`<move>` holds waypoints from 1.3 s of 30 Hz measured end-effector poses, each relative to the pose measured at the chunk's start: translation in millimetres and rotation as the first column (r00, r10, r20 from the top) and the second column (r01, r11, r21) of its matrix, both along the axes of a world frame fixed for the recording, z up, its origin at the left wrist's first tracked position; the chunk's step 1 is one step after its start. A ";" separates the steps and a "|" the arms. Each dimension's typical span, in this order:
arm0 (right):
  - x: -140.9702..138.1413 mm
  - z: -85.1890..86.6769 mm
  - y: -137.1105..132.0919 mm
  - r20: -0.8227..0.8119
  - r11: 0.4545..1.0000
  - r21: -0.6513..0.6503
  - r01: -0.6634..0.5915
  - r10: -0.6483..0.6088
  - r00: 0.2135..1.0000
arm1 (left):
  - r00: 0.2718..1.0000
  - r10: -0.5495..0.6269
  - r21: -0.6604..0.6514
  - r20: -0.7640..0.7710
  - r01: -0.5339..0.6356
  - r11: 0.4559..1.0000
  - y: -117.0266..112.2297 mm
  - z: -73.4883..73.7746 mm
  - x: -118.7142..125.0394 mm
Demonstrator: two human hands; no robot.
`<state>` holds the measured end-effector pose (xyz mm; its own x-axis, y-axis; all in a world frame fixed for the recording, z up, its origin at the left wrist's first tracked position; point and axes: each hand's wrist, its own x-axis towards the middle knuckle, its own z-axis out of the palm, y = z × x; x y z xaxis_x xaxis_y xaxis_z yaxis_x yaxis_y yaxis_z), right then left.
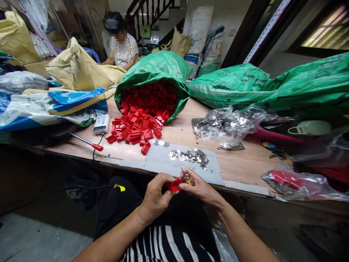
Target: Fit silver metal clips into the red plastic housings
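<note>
Red plastic block [173,185] sits closed in your left hand [155,196], just above your lap, while your right hand [200,185] pinches a slim yellow-handled screwdriver [185,178] against it. Ahead, on the wooden bench [245,160], a loose heap of matching red blocks [133,127] spills from a full green woven sack [152,65]. Only a small scatter of silver metal bits [191,156] lies on the grey metal sheet [163,163]; a crinkled clear bag [223,125] holds many more.
</note>
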<state>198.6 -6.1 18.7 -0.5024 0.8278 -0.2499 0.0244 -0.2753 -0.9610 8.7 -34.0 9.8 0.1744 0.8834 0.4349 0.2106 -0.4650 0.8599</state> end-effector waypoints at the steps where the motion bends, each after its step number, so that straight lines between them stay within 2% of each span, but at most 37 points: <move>1: 0.4 1.9 -0.3 -0.013 1.000 -0.027 -0.005 0.004 1.000 | 1.000 -0.013 -0.024 0.022 0.013 1.000 -0.1 -0.9 -0.5; 6: -1.9 9.3 -3.1 -0.114 0.983 -0.177 -0.048 0.028 0.993 | 0.978 -0.090 -0.105 0.187 0.111 0.988 0.3 -5.1 -3.0; 9: -3.8 9.1 -1.9 -0.141 0.979 -0.190 -0.071 0.044 0.989 | 0.948 -0.098 -0.154 0.303 0.151 0.976 2.5 -6.9 -4.0; 11: -2.1 9.8 4.2 -0.079 0.989 -0.118 -0.089 0.080 0.994 | 0.925 -0.054 -0.226 0.376 0.148 0.963 5.0 -7.7 -4.8; 12: 0.0 10.9 9.4 -0.006 0.995 -0.041 -0.088 0.088 0.996 | 0.912 -0.020 -0.271 0.409 0.143 0.952 6.4 -7.8 -5.3; 14: 6.5 14.6 23.7 0.220 0.979 0.200 -0.045 0.000 0.976 | 0.880 0.053 -0.358 0.472 0.136 0.924 9.3 -7.2 -6.6; 16: 14.4 18.9 40.7 0.457 0.885 0.465 -0.028 -0.213 0.863 | 0.836 0.119 -0.426 0.535 0.145 0.893 11.5 -5.2 -8.0; 18: 20.9 22.4 56.1 0.632 0.798 0.593 -0.105 -0.381 0.675 | 0.782 0.166 -0.471 0.601 0.179 0.863 12.6 -1.4 -9.3; 20: 24.0 24.4 66.5 0.760 0.780 0.586 -0.219 -0.436 0.482 | 0.732 0.190 -0.506 0.654 0.238 0.829 12.9 3.6 -10.2; 22: 23.0 25.1 71.2 0.830 0.784 0.543 -0.300 -0.445 0.337 | 0.702 0.201 -0.533 0.683 0.291 0.795 13.0 8.4 -10.7; 25: 16.7 25.0 71.5 0.864 0.789 0.502 -0.354 -0.444 0.236 | 0.685 0.219 -0.554 0.695 0.315 0.771 13.3 12.7 -10.8; 28: 10.4 24.2 70.6 0.873 0.797 0.488 -0.357 -0.433 0.225 | 0.683 0.231 -0.564 0.693 0.314 0.764 13.3 13.0 -10.4; 31: 8.8 22.8 71.9 0.872 0.806 0.485 -0.341 -0.416 0.256 | 0.688 0.239 -0.574 0.685 0.308 0.758 13.3 11.9 -10.1; 36: 15.1 21.3 72.7 0.828 0.778 0.540 -0.320 -0.421 0.371 | 0.688 0.249 -0.578 0.682 0.299 0.759 14.3 10.3 -10.5; 39: 18.9 21.5 70.0 0.768 0.762 0.597 -0.251 -0.453 0.452 | 0.685 0.246 -0.573 0.685 0.298 0.763 14.8 9.4 -10.5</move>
<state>217.5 63.9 40.1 -0.2208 0.9740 0.0510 0.9025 0.2239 -0.3679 -1.8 -19.3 19.2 0.0941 0.9771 -0.1910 -0.5658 0.2103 0.7973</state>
